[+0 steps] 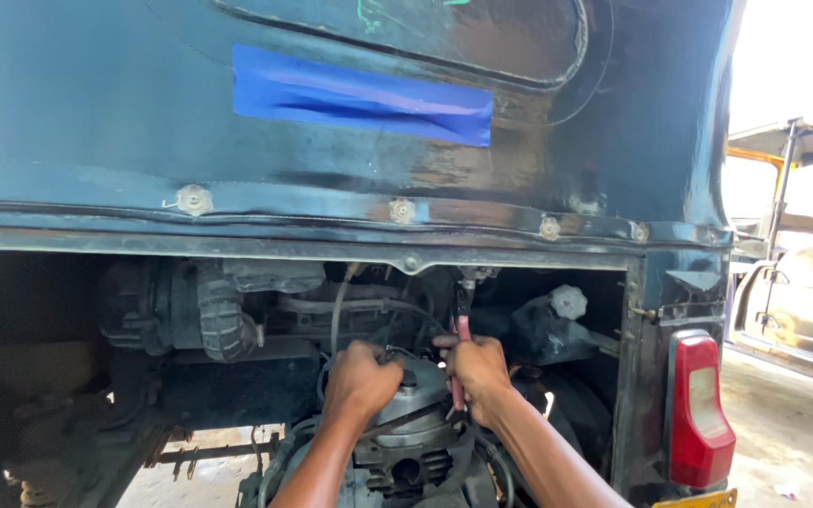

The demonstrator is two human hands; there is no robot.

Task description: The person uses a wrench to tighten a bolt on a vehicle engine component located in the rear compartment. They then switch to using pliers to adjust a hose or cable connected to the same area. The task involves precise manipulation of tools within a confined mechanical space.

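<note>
Inside the engine bay, the right hand (478, 374) grasps red-handled pliers (461, 362) upright in its grip; left hand (361, 376) seemingly clenched atop the engine (406, 428).

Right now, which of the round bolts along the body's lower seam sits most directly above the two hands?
The middle bolt, just below the blue tape; the others sit far off left or right.

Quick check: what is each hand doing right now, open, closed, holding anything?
Left hand: closed, gripping the top of the grey engine part.
Right hand: closed around red-handled pliers, pointing up into the engine bay.
</note>
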